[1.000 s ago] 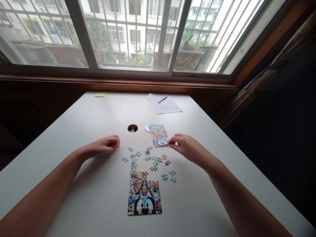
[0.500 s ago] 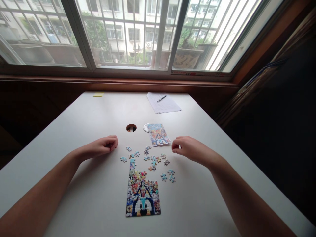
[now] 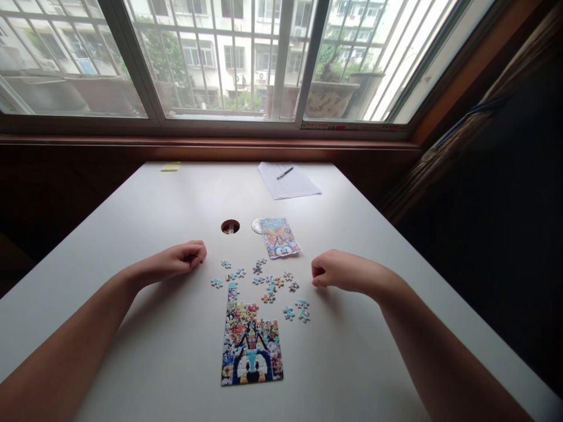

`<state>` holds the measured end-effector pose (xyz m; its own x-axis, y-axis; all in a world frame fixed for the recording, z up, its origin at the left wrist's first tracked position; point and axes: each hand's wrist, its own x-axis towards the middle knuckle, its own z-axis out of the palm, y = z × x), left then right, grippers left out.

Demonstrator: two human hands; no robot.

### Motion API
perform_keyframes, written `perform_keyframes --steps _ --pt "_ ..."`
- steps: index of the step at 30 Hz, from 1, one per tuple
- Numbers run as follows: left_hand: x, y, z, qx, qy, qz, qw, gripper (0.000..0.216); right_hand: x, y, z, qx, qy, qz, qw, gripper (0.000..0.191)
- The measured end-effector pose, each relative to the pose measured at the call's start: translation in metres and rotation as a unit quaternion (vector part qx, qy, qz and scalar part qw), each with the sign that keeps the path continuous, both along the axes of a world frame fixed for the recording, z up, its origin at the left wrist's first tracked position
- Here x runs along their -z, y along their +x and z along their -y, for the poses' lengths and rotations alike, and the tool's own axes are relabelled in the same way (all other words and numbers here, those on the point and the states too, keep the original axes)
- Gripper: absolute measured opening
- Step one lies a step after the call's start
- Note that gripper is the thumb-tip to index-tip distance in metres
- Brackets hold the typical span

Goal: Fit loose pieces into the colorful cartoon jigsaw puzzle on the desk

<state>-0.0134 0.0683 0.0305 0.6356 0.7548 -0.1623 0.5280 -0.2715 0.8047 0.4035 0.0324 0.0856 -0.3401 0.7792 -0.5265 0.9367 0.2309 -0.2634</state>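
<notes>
A partly joined cartoon jigsaw puzzle [image 3: 251,346] lies on the white table [image 3: 167,199] in front of me. Several loose puzzle pieces [image 3: 268,284] are scattered just beyond it. A small picture card [image 3: 278,237] with the same cartoon lies further back. My left hand [image 3: 182,258] rests on the table left of the loose pieces, fingers curled in loosely with nothing visible in them. My right hand [image 3: 341,271] rests right of the pieces in a closed fist; I cannot make out anything in it.
A round cable hole [image 3: 230,226] and a small round silver object [image 3: 257,225] sit behind the pieces. A sheet of paper [image 3: 288,181] with a pen [image 3: 285,172] lies at the far edge, a yellow sticky pad [image 3: 170,167] at far left. Barred windows stand behind.
My right hand let go of the picture card's corner, drew back toward me to the right of the loose pieces and closed into a fist. My left hand stayed put.
</notes>
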Motion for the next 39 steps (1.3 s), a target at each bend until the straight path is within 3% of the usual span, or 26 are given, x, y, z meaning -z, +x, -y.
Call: perform_keyframes --steps 22,30,39 --pt "0.002 -0.001 -0.002 0.013 0.001 -0.002 1.0 0.008 0.009 -0.016 0.013 -0.03 -0.113 0.005 0.993 0.024" --pt "0.0 -0.001 -0.001 0.016 0.011 -0.002 1.0 0.01 0.0 -0.029 0.018 -0.041 -0.101 0.034 0.993 0.018" --pt "0.003 -0.002 -0.003 0.029 0.02 0.002 0.999 0.011 0.003 -0.027 0.015 -0.055 -0.115 0.02 0.992 0.024"
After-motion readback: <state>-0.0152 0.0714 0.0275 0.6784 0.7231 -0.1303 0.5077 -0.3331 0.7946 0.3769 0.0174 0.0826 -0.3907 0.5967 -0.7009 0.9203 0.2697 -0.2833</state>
